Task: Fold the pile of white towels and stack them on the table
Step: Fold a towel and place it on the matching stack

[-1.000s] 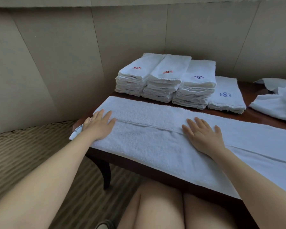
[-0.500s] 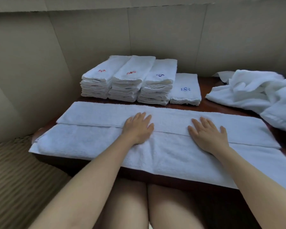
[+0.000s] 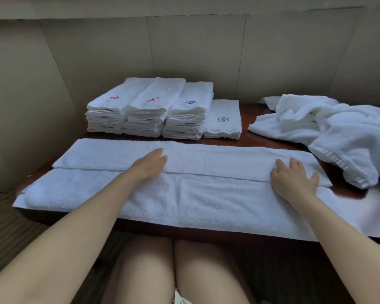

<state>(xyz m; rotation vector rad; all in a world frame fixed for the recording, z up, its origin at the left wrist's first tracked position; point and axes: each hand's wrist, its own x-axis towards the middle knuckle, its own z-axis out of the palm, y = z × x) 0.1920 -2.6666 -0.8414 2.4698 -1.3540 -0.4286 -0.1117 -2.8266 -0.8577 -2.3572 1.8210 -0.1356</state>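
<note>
Beige panelled wall behind; dark wood table (glossy); striped floor lft.

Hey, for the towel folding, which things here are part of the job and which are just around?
Job: long towel under left hand and right hand; folded stacks; unfolded pile; table.
Just around: wall panels; floor.

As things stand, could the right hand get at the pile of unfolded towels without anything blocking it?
Probably yes. The right hand lies flat on the long towel, and the unfolded pile sits just beyond it to the right, with only bare table between.
</note>
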